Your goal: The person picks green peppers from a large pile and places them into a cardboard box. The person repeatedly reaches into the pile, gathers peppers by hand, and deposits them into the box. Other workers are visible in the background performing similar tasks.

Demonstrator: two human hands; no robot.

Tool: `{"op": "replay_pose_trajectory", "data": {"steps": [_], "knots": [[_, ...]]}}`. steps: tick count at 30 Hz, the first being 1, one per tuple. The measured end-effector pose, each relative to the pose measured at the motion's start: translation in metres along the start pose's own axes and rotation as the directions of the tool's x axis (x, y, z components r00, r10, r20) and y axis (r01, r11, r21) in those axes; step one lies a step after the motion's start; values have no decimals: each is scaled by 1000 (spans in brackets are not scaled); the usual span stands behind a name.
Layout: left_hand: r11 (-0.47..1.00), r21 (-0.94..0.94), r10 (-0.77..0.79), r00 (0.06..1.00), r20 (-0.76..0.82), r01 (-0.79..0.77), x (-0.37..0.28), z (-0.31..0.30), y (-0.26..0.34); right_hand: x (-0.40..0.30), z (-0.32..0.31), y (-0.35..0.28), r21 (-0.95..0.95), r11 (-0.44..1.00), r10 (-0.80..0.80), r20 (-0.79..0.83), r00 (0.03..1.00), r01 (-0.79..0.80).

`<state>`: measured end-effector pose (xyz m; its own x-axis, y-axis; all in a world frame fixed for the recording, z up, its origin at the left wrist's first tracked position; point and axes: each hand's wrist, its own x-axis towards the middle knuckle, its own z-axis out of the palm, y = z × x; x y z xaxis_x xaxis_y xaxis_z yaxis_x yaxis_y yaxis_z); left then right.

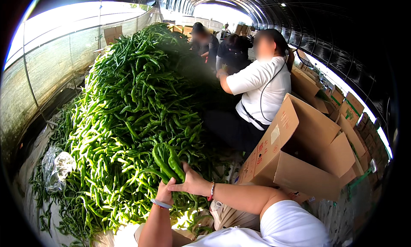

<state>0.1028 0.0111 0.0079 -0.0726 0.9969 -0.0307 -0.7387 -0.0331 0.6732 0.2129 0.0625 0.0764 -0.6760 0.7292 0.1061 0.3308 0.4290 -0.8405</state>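
A small bunch of long green chili peppers [168, 162] is gripped between my two hands, just above the near side of a big pepper heap [135, 112]. My left hand [165, 191], with a pale bangle at the wrist, closes around the lower ends of the bunch. From the right side, my right hand [192, 182] wraps the same peppers, its fingers touching the left hand. A beaded bracelet circles the right wrist. Parts of the peppers are hidden behind the fingers.
An open cardboard box [273, 157] stands close on my right, more cartons [350, 108] behind it. A person in a white shirt [266, 86] sits across the heap's right side, with other people [232, 51] beyond. Crumpled clear plastic [59, 168] lies at left.
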Motion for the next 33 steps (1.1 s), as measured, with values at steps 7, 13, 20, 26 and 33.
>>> {"op": "replay_pose_trajectory", "data": {"steps": [7,13,20,26,33], "knots": [[985,15,-173,972,162,173,-15,-8,-7,-11,-4,0,41,957,286,66,956,-289],[955,197,-254,954,160,221,-22,-9,-16,-12,-4,24,73,947,298,167,940,-314],[941,245,-272,953,137,233,-11,-9,-16,-22,2,50,530,782,311,125,942,-328],[982,-4,-191,981,45,191,-10,17,0,-22,-6,37,681,673,257,149,955,-287],[996,20,-85,996,-10,85,-3,8,-20,-18,-5,31,712,608,250,248,936,-351]]}}
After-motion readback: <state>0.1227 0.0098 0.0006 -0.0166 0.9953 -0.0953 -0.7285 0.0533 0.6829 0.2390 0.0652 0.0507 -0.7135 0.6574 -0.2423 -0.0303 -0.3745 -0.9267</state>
